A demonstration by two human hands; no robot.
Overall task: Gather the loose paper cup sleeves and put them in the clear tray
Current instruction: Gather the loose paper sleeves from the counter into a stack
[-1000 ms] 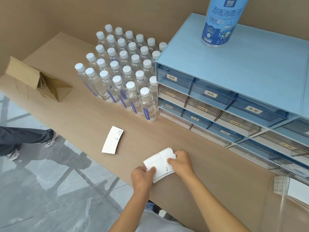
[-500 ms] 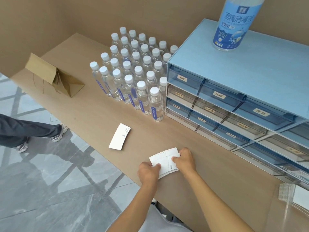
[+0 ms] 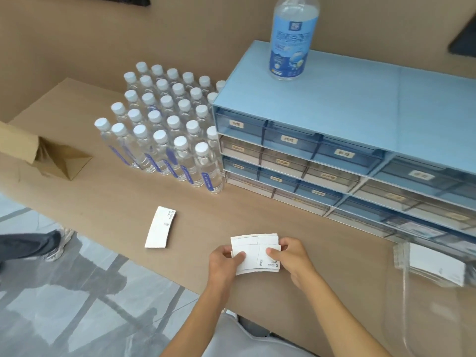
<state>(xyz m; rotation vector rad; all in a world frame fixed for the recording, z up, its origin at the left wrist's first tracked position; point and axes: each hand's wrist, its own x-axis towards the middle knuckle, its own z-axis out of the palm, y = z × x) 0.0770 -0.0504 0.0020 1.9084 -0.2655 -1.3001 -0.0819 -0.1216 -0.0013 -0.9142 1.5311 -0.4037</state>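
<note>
My fingers (image 3: 238, 256) were pinched on a small stack of sleeves (image 3: 255, 253): my left hand (image 3: 222, 264) gripped its left end, thumb on top, and my right hand (image 3: 289, 258) gripped its right end the same way, so both were closed on the paper and neither was free. I held the stack just over the near edge of the tabletop (image 3: 257, 217), and its edges were not yet flush; one sleeve stuck out past the others at the top.

To the left of the stack, apart from it and also near the tabletop's front edge, one loose sleeve (image 3: 160, 227) lay flat and untouched. To the right of the stack, well apart, stood the clear tray (image 3: 401, 256), with white sleeves already lying in it. Beyond the stack stood a blue drawer cabinet (image 3: 347, 140) and a block of water bottles (image 3: 164, 124).

As I judged it, the job was well on but not finished: most sleeves were in hand or in the tray, while the single one on the left still had to be picked up, and my stack still had to go across into the tray.
</note>
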